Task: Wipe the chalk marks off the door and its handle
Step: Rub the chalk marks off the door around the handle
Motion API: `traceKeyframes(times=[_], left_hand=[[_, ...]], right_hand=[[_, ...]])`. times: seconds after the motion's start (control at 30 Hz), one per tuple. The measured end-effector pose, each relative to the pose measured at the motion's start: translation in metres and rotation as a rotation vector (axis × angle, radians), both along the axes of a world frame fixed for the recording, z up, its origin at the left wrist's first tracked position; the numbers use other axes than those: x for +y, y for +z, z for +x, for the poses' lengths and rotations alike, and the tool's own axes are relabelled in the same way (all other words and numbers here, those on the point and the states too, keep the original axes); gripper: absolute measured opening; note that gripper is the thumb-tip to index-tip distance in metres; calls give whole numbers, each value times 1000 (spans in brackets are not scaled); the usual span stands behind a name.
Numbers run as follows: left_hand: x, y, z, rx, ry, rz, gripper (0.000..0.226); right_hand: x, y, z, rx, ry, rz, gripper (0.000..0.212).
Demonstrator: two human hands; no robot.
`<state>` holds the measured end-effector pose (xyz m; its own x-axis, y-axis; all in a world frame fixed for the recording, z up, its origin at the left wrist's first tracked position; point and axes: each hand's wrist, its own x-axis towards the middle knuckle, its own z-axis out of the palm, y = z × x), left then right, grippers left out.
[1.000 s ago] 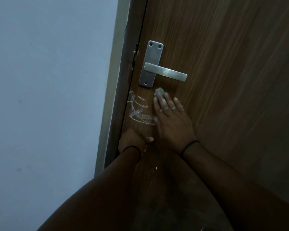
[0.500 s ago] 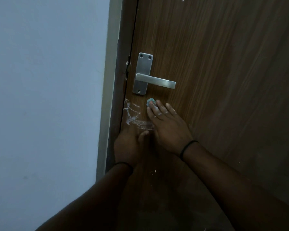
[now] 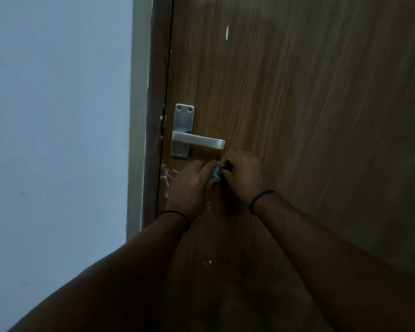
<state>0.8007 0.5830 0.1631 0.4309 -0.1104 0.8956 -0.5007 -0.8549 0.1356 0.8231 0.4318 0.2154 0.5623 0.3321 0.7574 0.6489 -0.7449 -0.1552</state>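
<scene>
A brown wooden door (image 3: 297,116) fills the right of the view, with a metal lever handle (image 3: 197,140) on a plate near its left edge. White chalk marks (image 3: 165,174) show just below the plate, partly hidden by my left hand (image 3: 189,188). A small blue-grey cloth (image 3: 217,173) is pinched between both hands just under the handle's tip. My right hand (image 3: 243,174) grips the cloth from the right, its fingers curled. A short white streak (image 3: 227,32) sits higher up on the door.
A pale blue wall (image 3: 58,140) stands to the left, past the door frame (image 3: 151,116). Small white specks (image 3: 207,262) dot the door below my wrists. Both wrists wear thin black bands.
My right hand has lifted from lying flat on the door and curled around the cloth. My left hand rose from the door edge to meet it. The view tilted up, showing more door above.
</scene>
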Motion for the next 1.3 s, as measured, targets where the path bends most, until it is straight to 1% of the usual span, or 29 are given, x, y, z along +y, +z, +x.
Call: traceKeyframes(times=[0.07,0.13,0.2,0.23,0.3,0.4,0.43,0.5,0.57,0.73,0.83,0.97,1.17,1.3], left_hand=[[-3,4,-1,-10,20,64,26],[-4,11,1,19,60,99,13],[-5,15,5,48,99,88,12],[-6,15,6,57,106,64,13],[-6,13,7,104,106,7,12],[-2,5,7,206,133,-59,7],[1,2,6,236,147,-79,7],[8,-5,6,287,153,-105,10],[11,-11,7,311,152,-126,12],[5,-17,7,318,138,-282,10],[5,-24,5,366,154,-348,11],[6,-42,1,416,193,-373,14],[8,-48,6,458,210,-388,9],[5,-55,5,429,216,-376,10]], right_hand=[[-2,6,3,117,-56,130,29],[-6,12,3,215,-104,140,26],[-13,24,-4,210,-98,146,25],[-18,32,-7,197,-99,156,29],[-28,52,-11,253,-117,163,46],[-31,79,-9,522,-148,149,72],[-29,86,-6,583,-160,135,81],[-26,92,-2,652,-176,131,96],[-25,91,2,673,-171,148,102],[-25,86,5,621,-144,197,101],[-23,87,5,599,-128,207,100],[-23,85,5,589,-126,209,101],[-25,86,5,589,-116,212,99],[-24,85,5,590,-126,198,98]])
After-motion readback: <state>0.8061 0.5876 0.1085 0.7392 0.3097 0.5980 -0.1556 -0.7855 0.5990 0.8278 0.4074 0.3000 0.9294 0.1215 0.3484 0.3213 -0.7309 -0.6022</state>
